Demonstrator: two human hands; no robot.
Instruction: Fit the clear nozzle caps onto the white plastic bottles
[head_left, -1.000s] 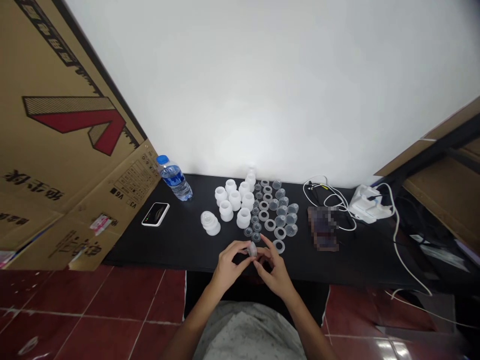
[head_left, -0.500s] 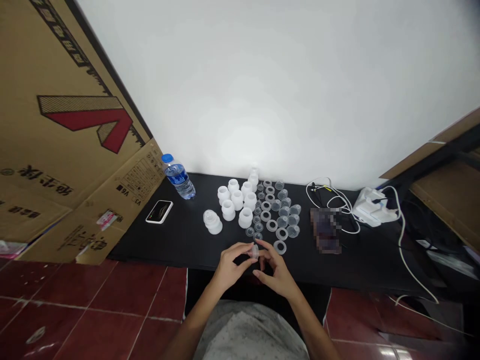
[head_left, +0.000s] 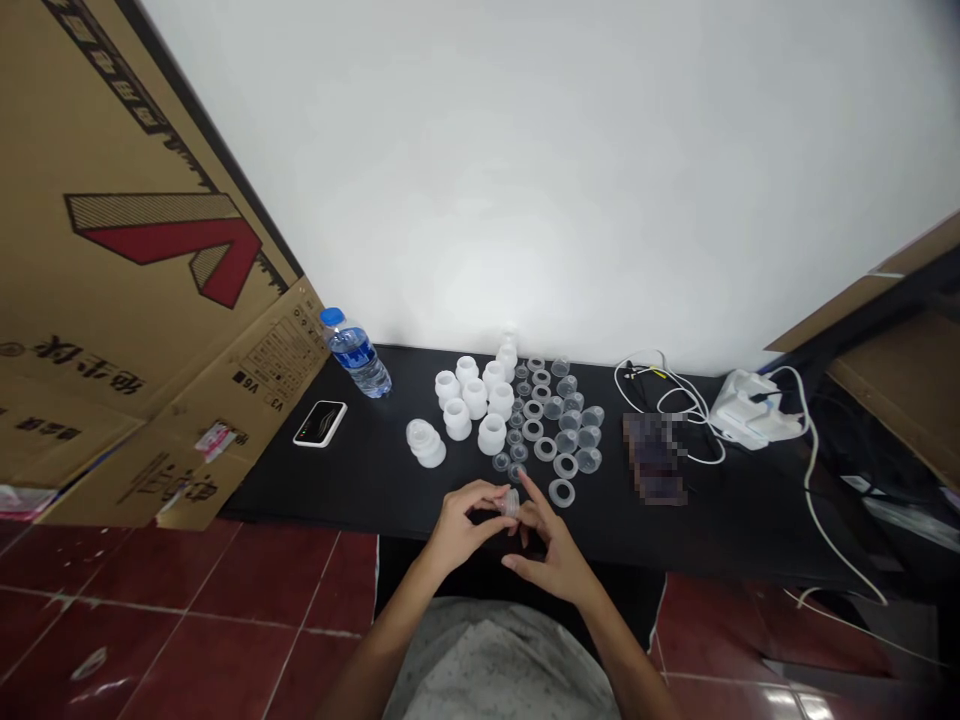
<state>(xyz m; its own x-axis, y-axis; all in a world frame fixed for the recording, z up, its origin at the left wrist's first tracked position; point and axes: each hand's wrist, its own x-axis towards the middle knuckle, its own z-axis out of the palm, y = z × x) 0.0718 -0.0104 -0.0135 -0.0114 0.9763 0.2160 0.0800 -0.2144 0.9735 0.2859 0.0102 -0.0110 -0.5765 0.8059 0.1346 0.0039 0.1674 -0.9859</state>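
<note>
While the left hand [head_left: 461, 530] clenches a small clear plastic cup [head_left: 511, 503] in its fingertips, the right hand [head_left: 551, 560] stays half open against it, and whether that hand grips the cup too can't be told. The cup sits low centre, above the near edge of the black counter [head_left: 337, 490], which runs just past the hands. The right index fingertip [head_left: 523, 480] rises just beside a rows-end of clear plastic cups and flat rings [head_left: 555, 430]. One clear ring [head_left: 561, 492] lies near on the right. Frosted white plastic cups [head_left: 474, 398] stand left of those rows. Further left are a black phone [head_left: 320, 423] and a blue-capped water bottle [head_left: 356, 355], by a tilted brown cardboard sheet [head_left: 135, 250]. A white charger [head_left: 750, 410] sits at right. Compared with the earlier frame, the right index is raised higher and the right thumb dropped lower; the cup hasn't visibly shifted.
</note>
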